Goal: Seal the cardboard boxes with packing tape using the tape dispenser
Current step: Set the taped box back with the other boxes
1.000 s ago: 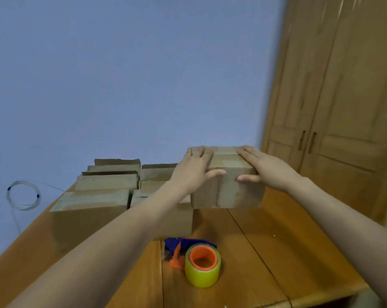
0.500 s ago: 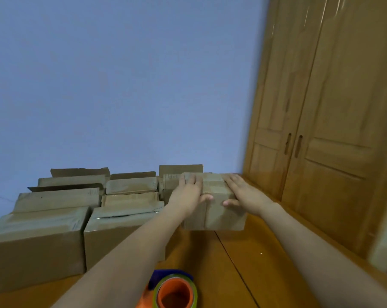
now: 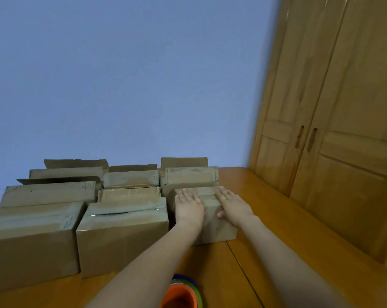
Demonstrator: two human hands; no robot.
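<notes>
Small brown cardboard box (image 3: 213,230) sits on the orange-brown wooden table (image 3: 288,230), at 3 o'clock of the larger taped cardboard boxes (image 3: 121,230). Left hand (image 3: 189,206) and right hand (image 3: 233,204) lie flat on its top, fingers straight. Orange-cored tape dispenser (image 3: 180,295) at the box's 6 o'clock, apart.

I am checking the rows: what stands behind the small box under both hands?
Another cardboard box stands close behind the small box, with a raised flap beyond it. The left hand and right hand lie flat on the small box, hiding most of its top.
</notes>
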